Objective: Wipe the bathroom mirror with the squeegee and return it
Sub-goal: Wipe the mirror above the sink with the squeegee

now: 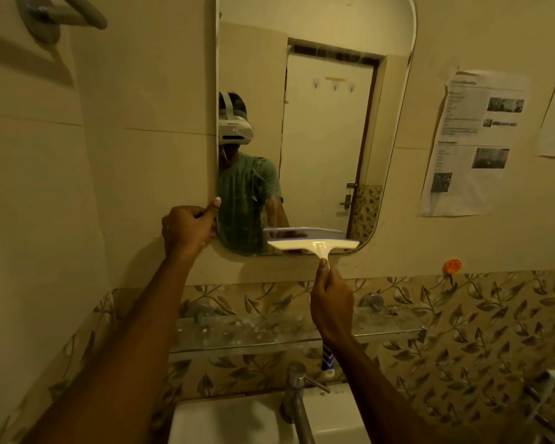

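The bathroom mirror [327,139] hangs on the tiled wall, tall with rounded right corners. A white squeegee [313,244] with a wide blade lies against the glass at the mirror's bottom edge, right of centre. My right hand [330,299] is closed around its handle from below. My left hand [188,227] grips the mirror's left edge near the bottom corner, thumb pointing up along the frame. Streaks and splashes show on the glass around the reflected person.
A glass shelf [269,334] runs below the mirror, with a blue-and-white object [328,363] under it. A chrome tap [297,398] stands over the white basin [225,421]. Paper notices [471,142] hang at the right, an orange hook [451,265] below them. A towel rail [61,14] is top left.
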{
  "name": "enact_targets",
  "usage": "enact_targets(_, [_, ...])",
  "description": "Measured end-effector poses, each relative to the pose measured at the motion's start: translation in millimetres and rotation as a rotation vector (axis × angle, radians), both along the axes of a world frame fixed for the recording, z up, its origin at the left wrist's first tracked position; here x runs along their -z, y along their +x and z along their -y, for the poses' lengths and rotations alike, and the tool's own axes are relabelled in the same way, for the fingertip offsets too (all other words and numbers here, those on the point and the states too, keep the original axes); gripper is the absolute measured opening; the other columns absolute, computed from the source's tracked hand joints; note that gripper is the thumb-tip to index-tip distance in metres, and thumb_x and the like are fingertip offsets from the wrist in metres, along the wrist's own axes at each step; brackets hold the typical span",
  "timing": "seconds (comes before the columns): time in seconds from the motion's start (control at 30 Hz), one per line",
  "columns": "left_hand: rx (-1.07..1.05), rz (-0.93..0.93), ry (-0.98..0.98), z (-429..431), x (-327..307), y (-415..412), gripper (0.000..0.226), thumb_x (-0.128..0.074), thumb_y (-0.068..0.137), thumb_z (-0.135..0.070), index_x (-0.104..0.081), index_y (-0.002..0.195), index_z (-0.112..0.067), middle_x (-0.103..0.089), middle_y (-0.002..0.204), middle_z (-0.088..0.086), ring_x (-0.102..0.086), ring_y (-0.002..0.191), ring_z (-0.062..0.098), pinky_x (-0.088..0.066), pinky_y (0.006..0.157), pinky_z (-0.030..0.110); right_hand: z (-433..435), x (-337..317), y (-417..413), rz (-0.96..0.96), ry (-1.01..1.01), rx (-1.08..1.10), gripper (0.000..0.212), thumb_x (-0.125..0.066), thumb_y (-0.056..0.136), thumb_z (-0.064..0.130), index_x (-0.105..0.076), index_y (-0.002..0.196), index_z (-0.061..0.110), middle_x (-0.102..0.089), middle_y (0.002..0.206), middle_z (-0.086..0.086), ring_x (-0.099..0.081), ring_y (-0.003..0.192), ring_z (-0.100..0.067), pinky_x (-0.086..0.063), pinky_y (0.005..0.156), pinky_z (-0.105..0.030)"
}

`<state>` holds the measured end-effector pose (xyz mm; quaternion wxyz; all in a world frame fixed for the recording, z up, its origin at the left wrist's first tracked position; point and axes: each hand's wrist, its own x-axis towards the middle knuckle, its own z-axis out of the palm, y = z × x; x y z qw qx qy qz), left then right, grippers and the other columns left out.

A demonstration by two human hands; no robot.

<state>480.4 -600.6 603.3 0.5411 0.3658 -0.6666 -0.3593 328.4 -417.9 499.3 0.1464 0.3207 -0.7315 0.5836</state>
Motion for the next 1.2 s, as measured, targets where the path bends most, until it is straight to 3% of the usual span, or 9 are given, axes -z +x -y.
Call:
enact_targets(0.13, [0.003, -0.056, 0.009, -0.3, -20.4, 11.7, 0.043, -0.076, 0.072, -0.055, -0.071, 0.065, -0.013, -0.072, 0.064, 0.009, -0.072, 0.064, 0.032, -0.061, 0.067, 0.050, 4.8, -47.1, 1.5, -0.081, -0.050, -0.058, 0.035, -0.031, 0.105, 0.039, -0.058, 0.092, 0.021, -0.052, 0.063, 0.007, -0.048, 0.052, -0.005, -0.031, 0.043, -0.013])
enact_targets(0.3, [0.011, -0.095, -0.100, -6.7, -68.7, 11.3, 0.044, -0.060, 0.088, -0.052, -0.070, 0.076, -0.010, -0.071, 0.070, 0.007, -0.072, 0.069, 0.026, -0.061, 0.075, 0.045, 16.8, -105.6, -0.4, -0.162, -0.092, -0.114, 0.038, -0.028, 0.105, 0.038, -0.055, 0.090, 0.017, -0.051, 0.069, 0.008, -0.048, 0.058, -0.002, -0.038, 0.050, -0.006])
enact_targets(0.5, [0.074, -0.194, -0.178, -5.1, -134.3, 0.9, 0.051, -0.052, 0.089, -0.056, -0.070, 0.085, -0.009, -0.073, 0.081, 0.010, -0.071, 0.078, 0.026, -0.060, 0.077, 0.047, 30.0, -172.6, -3.7, -0.219, -0.178, -0.197, 0.040, -0.030, 0.105, 0.038, -0.057, 0.089, 0.014, -0.057, 0.071, 0.004, -0.054, 0.059, -0.005, -0.039, 0.050, -0.014])
enact_targets(0.67, [0.167, -0.293, -0.081, 7.5, -183.2, -10.5, 0.060, -0.049, 0.076, -0.067, -0.071, 0.080, -0.012, -0.073, 0.087, 0.014, -0.070, 0.086, 0.033, -0.058, 0.080, 0.052, 43.7, -232.3, -3.0, -0.234, -0.267, -0.250, 0.036, -0.032, 0.105, 0.041, -0.050, 0.077, 0.026, -0.057, 0.069, 0.001, -0.060, 0.058, -0.015, -0.056, 0.056, -0.036])
enact_targets(0.93, [0.202, -0.369, 0.023, 13.8, -192.4, -17.8, 0.038, -0.050, 0.095, -0.044, -0.070, 0.087, -0.012, -0.073, 0.092, 0.011, -0.071, 0.083, 0.028, -0.061, 0.075, 0.039, 52.4, -323.7, -8.2, -0.338, -0.297, -0.179, 0.043, -0.028, 0.106, 0.035, -0.048, 0.072, 0.022, -0.051, 0.061, 0.006, -0.050, 0.046, 0.000, -0.038, 0.046, -0.010])
enact_targets(1.03, [0.267, -0.399, 0.097, 17.8, -193.4, -19.0, 0.034, -0.050, 0.097, -0.037, -0.067, 0.080, -0.013, -0.071, 0.089, 0.012, -0.068, 0.080, 0.025, -0.060, 0.074, 0.037, 55.4, -356.5, -4.7, -0.326, -0.326, -0.152, 0.044, -0.027, 0.107, 0.035, -0.047, 0.069, 0.022, -0.051, 0.061, 0.005, -0.048, 0.049, -0.003, -0.035, 0.049, -0.014])
enact_targets(1.13, [0.247, -0.382, 0.101, 21.9, -195.2, -23.0, 0.038, -0.047, 0.098, -0.041, -0.068, 0.087, -0.012, -0.070, 0.084, 0.008, -0.067, 0.075, 0.022, -0.059, 0.070, 0.035, 64.6, -385.1, -2.3, -0.328, -0.336, -0.144, 0.050, -0.024, 0.107, 0.035, -0.048, 0.066, 0.018, -0.053, 0.061, 0.001, -0.052, 0.052, -0.007, -0.040, 0.052, -0.017])
enact_targets(1.2, [0.225, -0.365, 0.096, 23.3, -198.3, -24.9, 0.043, -0.043, 0.098, -0.044, -0.068, 0.087, -0.011, -0.070, 0.083, 0.008, -0.068, 0.076, 0.024, -0.060, 0.076, 0.040, 72.6, -396.9, 0.0, -0.318, -0.316, -0.126, 0.054, -0.022, 0.107, 0.037, -0.052, 0.069, 0.013, -0.054, 0.063, 0.000, -0.056, 0.058, -0.011, -0.044, 0.059, -0.021])
